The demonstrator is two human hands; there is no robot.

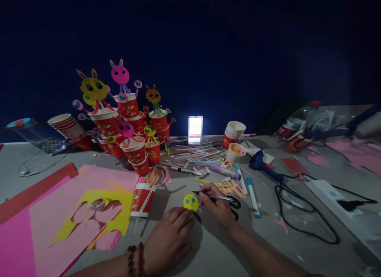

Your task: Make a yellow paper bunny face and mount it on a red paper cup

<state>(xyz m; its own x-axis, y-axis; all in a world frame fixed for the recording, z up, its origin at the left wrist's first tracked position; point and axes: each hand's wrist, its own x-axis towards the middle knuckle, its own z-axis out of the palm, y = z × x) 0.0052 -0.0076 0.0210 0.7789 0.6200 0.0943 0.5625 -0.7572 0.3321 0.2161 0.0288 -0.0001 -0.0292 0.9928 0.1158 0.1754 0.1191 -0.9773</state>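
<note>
A small yellow paper disc with two blue eye spots and thin drawn lines lies on the grey table in front of me. My left hand rests palm down, its fingertips holding the disc at its lower edge. Between the fingers of my right hand is a dark pen, its tip just above and to the right of the disc. I cannot tell whether the tip touches paper. Black scissors handles stick out beyond my right hand.
Red paper cups topped with paper animal figures stand at the back left. Coloured paper sheets cover the left side. Several markers lie behind my hands. To the right are a blue glue gun, its looped cord and a bottle.
</note>
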